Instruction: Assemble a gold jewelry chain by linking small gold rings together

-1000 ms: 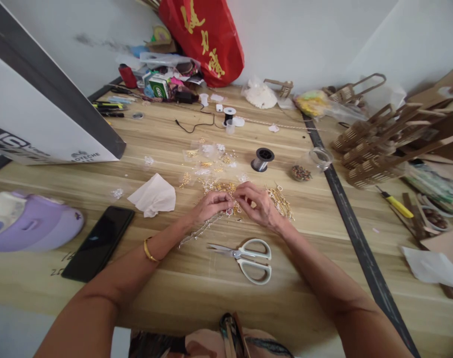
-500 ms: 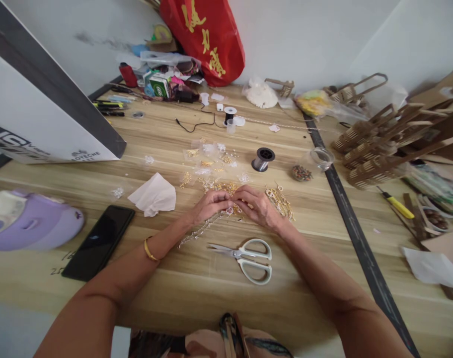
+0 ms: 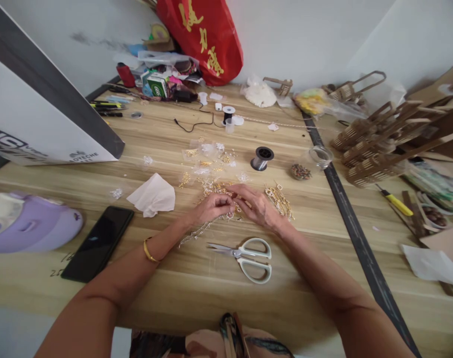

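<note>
My left hand (image 3: pixel 213 208) is closed in a pinch on the upper end of a silver chain (image 3: pixel 195 233), which trails down to the left across the table. A small ring (image 3: pixel 230 215) shows just below its fingertips. Touching or nearly touching those fingertips, my right hand (image 3: pixel 257 206) has its fingers bent and drawn together; whatever they hold is too small to make out. Behind both hands spreads a pile of small gold findings (image 3: pixel 211 186), partly covered by my fingers. Several gold chain pieces (image 3: pixel 280 201) lie right of my right hand. White-handled scissors (image 3: pixel 245 253) rest in front.
A wire spool (image 3: pixel 263 159), a heap of beads (image 3: pixel 301 172) and a clear jar (image 3: pixel 321 157) stand beyond my right hand. To the left lie a tissue (image 3: pixel 154 195), a phone (image 3: pixel 99 243) and a purple-and-white object (image 3: pixel 36 221). Wooden baskets (image 3: pixel 375 149) crowd the right.
My right fingers have stretched slightly up and left over the gold pile, and my left fingers have curled a little more. The chain and scissors stay where they were.
</note>
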The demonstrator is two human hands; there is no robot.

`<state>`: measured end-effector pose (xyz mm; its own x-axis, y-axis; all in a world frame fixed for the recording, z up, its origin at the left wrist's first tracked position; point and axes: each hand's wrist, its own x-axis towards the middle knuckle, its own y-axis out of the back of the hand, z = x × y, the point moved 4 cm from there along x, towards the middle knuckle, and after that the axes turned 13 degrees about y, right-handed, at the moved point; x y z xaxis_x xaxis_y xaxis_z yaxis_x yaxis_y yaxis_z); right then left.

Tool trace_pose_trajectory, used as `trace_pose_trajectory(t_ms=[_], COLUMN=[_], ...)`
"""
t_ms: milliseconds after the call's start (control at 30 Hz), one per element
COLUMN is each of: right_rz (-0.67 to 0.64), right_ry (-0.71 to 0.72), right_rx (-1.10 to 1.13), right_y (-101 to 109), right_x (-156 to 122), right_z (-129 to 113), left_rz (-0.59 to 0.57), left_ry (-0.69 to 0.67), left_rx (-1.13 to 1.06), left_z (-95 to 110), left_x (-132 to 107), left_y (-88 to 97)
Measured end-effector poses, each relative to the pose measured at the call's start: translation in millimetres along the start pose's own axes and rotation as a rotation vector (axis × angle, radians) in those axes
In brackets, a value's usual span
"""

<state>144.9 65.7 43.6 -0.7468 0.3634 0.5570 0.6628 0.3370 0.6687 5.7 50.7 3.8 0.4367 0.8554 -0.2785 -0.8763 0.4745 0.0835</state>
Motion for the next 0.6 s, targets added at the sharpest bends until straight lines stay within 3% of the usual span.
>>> trace_pose_trajectory(t_ms=[600], right_rz=[-0.022], right_ry=[-0.001], right_rx=[-0.081], right_y=[10], right_x=[-4], right_z=[11], left_rz=[0.035], left_ry=[-0.017], left_rx=[-0.023], left_z=[-1], left_x=[1], left_y=[2.7])
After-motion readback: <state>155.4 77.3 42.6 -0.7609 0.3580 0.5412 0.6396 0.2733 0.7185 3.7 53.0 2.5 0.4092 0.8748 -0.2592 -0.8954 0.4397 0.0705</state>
